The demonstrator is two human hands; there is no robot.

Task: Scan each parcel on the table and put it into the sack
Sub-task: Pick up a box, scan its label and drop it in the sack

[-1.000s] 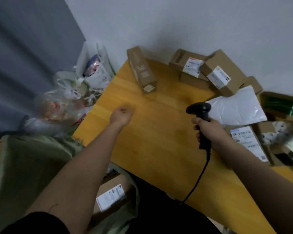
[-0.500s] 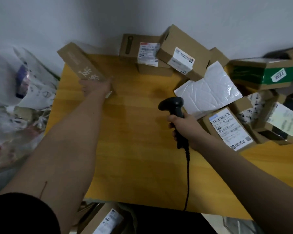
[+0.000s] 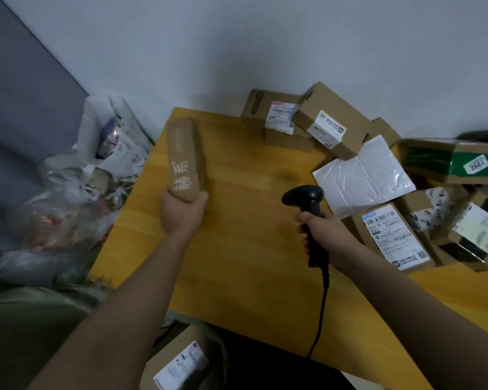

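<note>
Wooden table [image 3: 237, 249], sack [image 3: 26, 319] at its near-left edge w/ a labelled box [image 3: 178, 361] beside it. Parcel pile [image 3: 378, 178] far-right on table. L hand [image 3: 182, 211] grips near end of long brown box [image 3: 184, 160], over table's left side. R hand [image 3: 326, 239] wrapped round black barcode scanner [image 3: 307, 198] handle, mid-table

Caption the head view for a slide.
Left hand grips long brown cardboard parcel; right hand holds black handheld scanner.
</note>
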